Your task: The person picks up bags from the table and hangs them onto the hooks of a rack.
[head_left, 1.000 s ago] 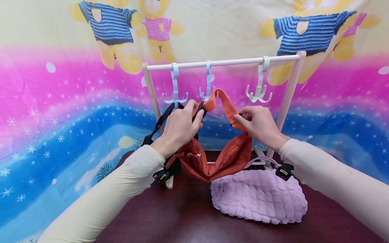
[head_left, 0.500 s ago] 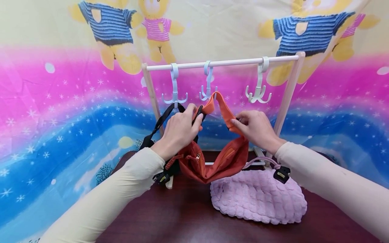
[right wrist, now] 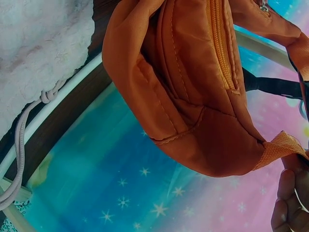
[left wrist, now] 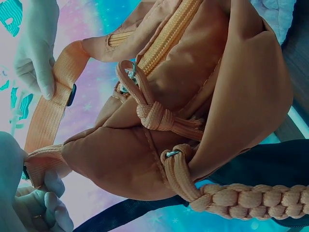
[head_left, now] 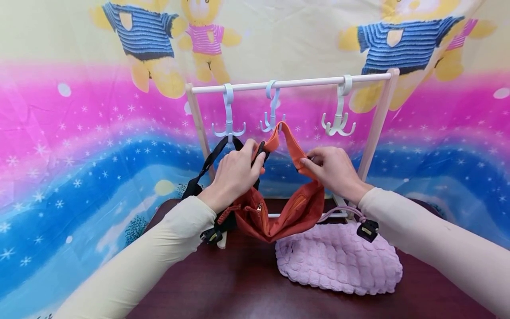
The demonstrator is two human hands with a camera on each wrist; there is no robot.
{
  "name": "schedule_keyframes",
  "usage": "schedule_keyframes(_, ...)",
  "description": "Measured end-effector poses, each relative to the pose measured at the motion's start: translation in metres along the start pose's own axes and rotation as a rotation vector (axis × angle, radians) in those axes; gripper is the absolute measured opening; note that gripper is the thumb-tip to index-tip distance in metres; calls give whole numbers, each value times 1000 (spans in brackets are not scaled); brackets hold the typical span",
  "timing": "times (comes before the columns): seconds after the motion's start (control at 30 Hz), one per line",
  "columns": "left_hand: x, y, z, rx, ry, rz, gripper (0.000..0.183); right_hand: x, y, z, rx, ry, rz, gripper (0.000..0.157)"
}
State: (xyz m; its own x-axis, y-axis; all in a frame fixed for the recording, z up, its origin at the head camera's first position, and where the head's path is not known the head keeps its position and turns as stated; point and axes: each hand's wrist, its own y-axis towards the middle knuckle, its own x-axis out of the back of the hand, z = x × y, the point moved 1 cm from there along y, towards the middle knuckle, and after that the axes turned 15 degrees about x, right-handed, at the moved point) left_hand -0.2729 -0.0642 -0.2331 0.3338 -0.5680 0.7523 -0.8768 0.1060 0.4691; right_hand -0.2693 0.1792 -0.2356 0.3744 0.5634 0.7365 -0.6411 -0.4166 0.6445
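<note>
An orange waist bag (head_left: 275, 226) hangs from both hands, sagging in the middle in the head view. My left hand (head_left: 235, 173) pinches its strap beside a black buckle (head_left: 260, 148). The right hand (head_left: 334, 168) grips the strap's other side between thumb and fingers. Between them the orange strap (head_left: 292, 144) rises in a narrow loop, its top overlapping the lower prongs of the middle hook (head_left: 273, 108). In the left wrist view, a braided zip pull (left wrist: 251, 200) dangles from the bag. The right wrist view shows the bag's zip (right wrist: 222, 48) and tapered end.
A wooden rack (head_left: 378, 128) carries the hooks on its white rail. From the left hook (head_left: 229, 110) hangs a black strap (head_left: 213, 157). At right is another hook (head_left: 339, 110). A pink quilted bag (head_left: 338, 261) lies on the dark table (head_left: 223, 283), with a patterned cloth behind.
Both hands and the orange bag have sunk slightly, the right hand also shifting left. The strap loop sits a little lower and narrower near the middle hook, which has swivelled slightly.
</note>
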Motion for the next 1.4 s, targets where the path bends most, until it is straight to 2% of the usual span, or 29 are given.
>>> schedule_keyframes(1.4, -9, 2, 8, -1, 21, 11, 25, -8, 0, 4, -1, -1, 18, 21)
